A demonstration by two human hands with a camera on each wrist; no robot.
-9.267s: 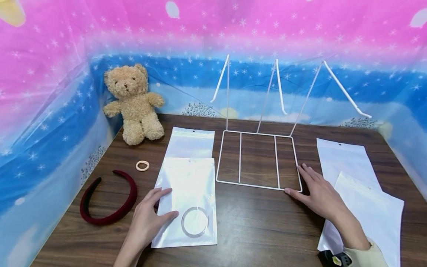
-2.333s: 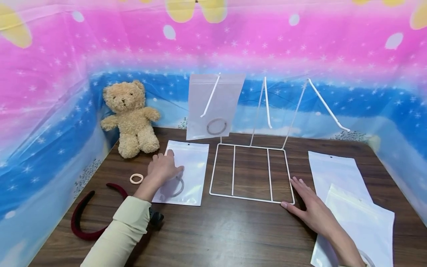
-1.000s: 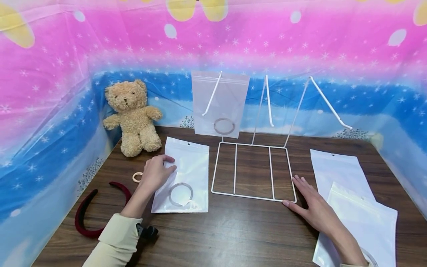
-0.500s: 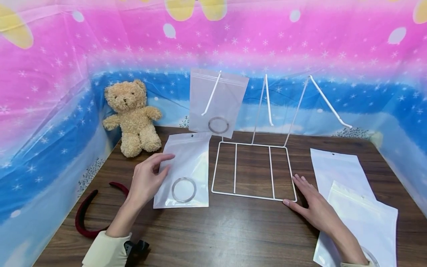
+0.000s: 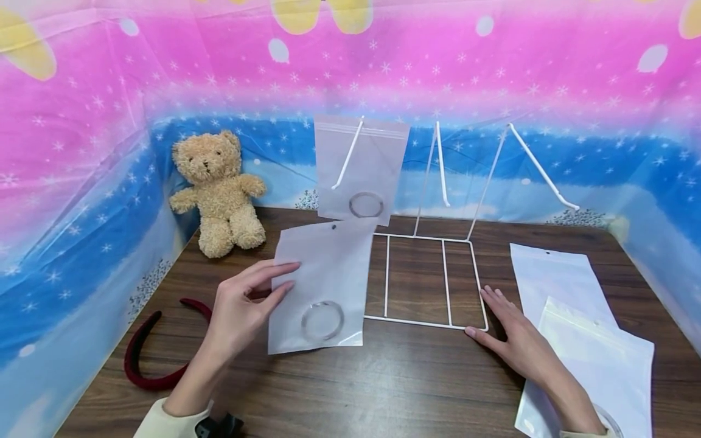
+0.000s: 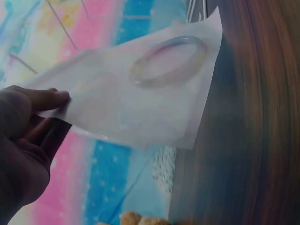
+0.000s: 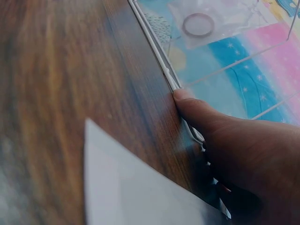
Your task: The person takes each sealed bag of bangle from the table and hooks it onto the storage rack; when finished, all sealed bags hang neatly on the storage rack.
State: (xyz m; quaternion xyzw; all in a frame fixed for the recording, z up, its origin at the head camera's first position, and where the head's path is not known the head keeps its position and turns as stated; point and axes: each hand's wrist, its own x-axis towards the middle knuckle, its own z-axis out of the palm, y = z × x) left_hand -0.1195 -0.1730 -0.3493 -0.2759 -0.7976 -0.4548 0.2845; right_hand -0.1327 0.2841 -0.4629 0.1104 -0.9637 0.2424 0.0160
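Between thumb and fingers, my left hand pinches the left edge of a white zip bag. A clear bangle shows inside near the bag's bottom. The bag is tilted up off the table, as the left wrist view shows, with a small hang hole at its top. My right hand rests at the front right corner of a white wire display rack, thumb on the wire and fingers straight along its side. A similar bag with a ring-shaped item hangs on the rack's left hook.
The rack's middle hook and right hook hold nothing. Two more white bags overlap at the right, partly under my right forearm. A teddy bear leans at the back left; a dark red headband lies at the left.
Earlier, two bags lay at the left; one came to hang on the left hook. My left hand then gripped the other, lifting it and moving it rightward. My right hand stayed on the rack.
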